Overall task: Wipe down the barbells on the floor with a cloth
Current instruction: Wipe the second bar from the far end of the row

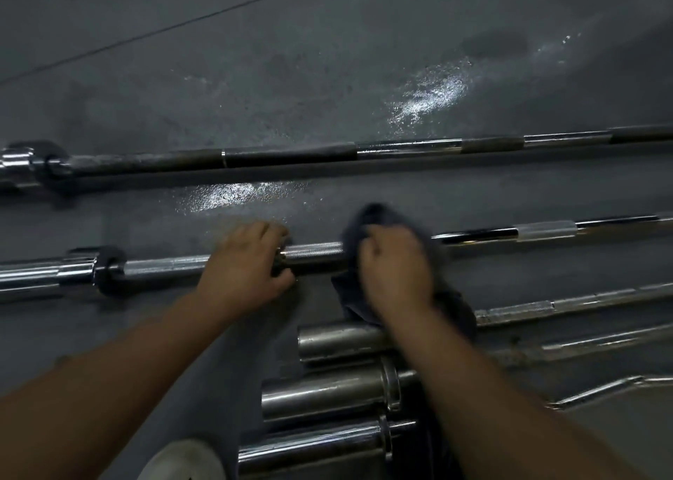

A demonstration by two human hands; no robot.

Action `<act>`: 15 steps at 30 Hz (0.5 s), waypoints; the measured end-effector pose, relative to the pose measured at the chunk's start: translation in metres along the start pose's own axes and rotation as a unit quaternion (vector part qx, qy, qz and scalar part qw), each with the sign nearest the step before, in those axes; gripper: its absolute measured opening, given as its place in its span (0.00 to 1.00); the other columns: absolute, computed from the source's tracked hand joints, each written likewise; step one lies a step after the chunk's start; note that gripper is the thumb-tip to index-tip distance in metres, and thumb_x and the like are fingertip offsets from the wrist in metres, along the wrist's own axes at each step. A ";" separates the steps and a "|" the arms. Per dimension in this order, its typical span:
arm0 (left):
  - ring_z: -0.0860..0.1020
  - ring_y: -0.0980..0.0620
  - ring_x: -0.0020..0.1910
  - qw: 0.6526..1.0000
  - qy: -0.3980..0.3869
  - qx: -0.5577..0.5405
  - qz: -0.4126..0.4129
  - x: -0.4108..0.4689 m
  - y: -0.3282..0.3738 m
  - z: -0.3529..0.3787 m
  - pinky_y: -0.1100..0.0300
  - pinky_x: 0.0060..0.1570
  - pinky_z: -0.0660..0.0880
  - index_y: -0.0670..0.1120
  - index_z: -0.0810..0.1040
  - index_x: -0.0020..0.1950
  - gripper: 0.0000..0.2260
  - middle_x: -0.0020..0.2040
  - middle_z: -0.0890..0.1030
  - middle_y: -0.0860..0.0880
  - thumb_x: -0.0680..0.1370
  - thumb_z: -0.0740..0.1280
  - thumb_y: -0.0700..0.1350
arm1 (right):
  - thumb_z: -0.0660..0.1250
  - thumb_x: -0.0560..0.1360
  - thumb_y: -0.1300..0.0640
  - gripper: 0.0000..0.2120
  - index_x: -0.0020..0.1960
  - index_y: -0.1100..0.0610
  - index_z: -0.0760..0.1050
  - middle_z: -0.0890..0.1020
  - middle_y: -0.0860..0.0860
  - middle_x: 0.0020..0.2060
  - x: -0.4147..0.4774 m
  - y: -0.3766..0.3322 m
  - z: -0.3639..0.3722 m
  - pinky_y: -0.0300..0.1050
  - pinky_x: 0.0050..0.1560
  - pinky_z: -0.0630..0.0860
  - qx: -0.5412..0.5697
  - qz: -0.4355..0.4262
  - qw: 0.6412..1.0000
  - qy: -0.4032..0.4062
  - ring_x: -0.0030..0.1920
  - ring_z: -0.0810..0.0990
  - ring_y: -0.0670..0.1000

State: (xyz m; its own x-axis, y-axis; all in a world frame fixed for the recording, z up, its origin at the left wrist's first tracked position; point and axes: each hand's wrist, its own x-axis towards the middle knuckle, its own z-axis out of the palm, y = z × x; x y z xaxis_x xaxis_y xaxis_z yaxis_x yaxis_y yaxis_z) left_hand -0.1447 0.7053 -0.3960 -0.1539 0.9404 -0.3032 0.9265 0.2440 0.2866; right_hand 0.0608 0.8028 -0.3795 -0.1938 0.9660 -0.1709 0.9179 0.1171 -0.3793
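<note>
You are looking down at a dark grey floor with shiny wet patches and a thin seam running across its upper left. Several barbells lie on it roughly side by side: a far barbell beyond your hands, the middle barbell under them, and three thick sleeve ends stacked closest to you. Your left hand reaches forward, palm down, fingers curled over the middle barbell's shaft and clasping it. Just beside it, your right hand is clenched around a dark cloth pressed onto the same shaft; the cloth bunches above your knuckles and hangs below your wrist.
</note>
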 end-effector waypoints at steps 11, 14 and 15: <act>0.73 0.43 0.64 0.998 -0.009 0.001 0.066 -0.078 0.009 0.033 0.49 0.66 0.62 0.46 0.67 0.74 0.33 0.68 0.75 0.45 0.74 0.58 0.62 | 0.60 0.76 0.50 0.12 0.51 0.50 0.81 0.82 0.51 0.47 -0.035 0.035 -0.005 0.49 0.46 0.66 -0.086 0.010 0.996 -0.009 0.52 0.78 0.55; 0.73 0.46 0.63 0.999 0.010 0.015 0.043 -0.070 0.009 0.034 0.50 0.61 0.59 0.49 0.68 0.74 0.31 0.66 0.76 0.48 0.76 0.55 0.64 | 0.58 0.72 0.51 0.12 0.49 0.47 0.79 0.82 0.45 0.46 -0.067 -0.018 0.023 0.50 0.48 0.63 -0.060 -0.065 0.996 -0.012 0.54 0.78 0.49; 0.73 0.47 0.63 0.999 0.015 0.023 0.041 -0.065 0.009 0.033 0.50 0.61 0.59 0.49 0.69 0.73 0.30 0.65 0.77 0.49 0.76 0.55 0.64 | 0.59 0.72 0.51 0.13 0.51 0.46 0.79 0.81 0.45 0.47 -0.071 -0.026 0.027 0.51 0.50 0.63 -0.045 -0.084 0.995 -0.018 0.56 0.77 0.48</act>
State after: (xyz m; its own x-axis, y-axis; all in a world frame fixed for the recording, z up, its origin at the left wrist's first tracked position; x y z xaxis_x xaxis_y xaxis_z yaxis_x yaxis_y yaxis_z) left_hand -0.1152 0.6381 -0.4036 -0.0864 0.9635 -0.2534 0.9510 0.1556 0.2673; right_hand 0.0413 0.7247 -0.3824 -0.3578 0.9223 -0.1459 0.8986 0.2976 -0.3223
